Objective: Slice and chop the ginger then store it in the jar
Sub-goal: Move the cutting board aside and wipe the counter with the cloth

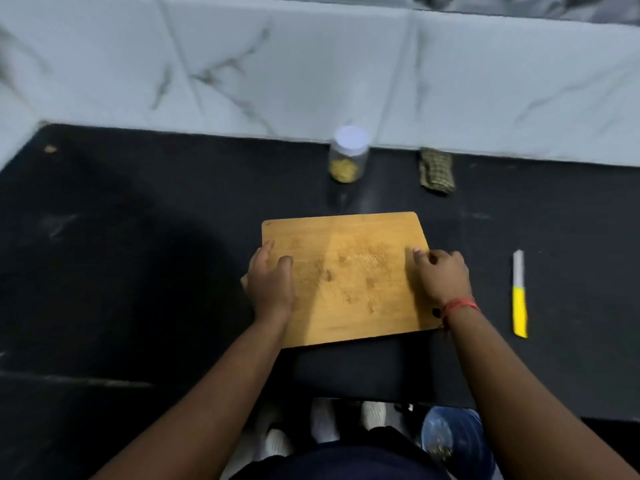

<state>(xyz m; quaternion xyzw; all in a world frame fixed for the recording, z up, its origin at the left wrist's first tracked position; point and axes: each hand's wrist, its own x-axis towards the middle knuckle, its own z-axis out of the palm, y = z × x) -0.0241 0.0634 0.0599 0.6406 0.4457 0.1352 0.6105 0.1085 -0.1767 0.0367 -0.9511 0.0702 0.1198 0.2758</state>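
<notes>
Ginger stored: chopped ginger (343, 172) sits in the lidded jar (348, 157) at the countertop's (138, 271) back edge. My left hand (268, 289) and right hand (441, 275) — fingers curled — grip the cutting board's (349, 278) side edges; I would lift it level. Knife (519, 294) lies right.

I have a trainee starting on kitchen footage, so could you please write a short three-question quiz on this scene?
1. True or false: the jar has its lid on.
2. Where does the knife lie? A) on the cutting board B) on the counter right of the board C) in the right hand
3. What does the left hand grip?

Key: 1 true; 2 B; 3 the board's left edge.
</notes>
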